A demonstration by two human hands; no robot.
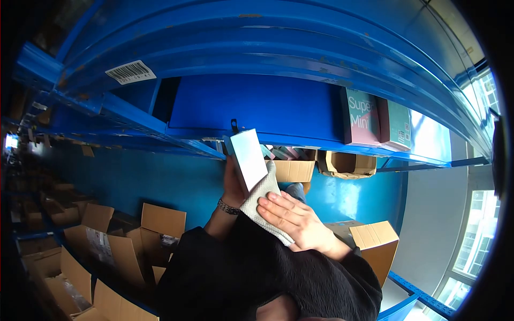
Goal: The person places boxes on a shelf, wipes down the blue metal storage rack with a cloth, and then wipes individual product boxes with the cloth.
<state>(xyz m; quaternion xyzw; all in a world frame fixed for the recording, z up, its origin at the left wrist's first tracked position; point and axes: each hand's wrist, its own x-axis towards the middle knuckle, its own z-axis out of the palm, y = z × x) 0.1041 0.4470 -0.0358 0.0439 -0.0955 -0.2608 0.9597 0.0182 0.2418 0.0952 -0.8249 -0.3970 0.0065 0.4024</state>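
A white box with a small black hanging tab at its far end is held up in front of the blue shelf. My left hand grips the box from its left side, its fingers mostly hidden behind it. A light grey cloth lies against the near end of the box. Over the cloth, my right hand presses with its fingers together, pinning it to the box.
Two "Super Mini" style boxes stand on the blue shelf at right. Below it are a carton of small boxes and another carton. Open cartons fill the lower left; one is at lower right.
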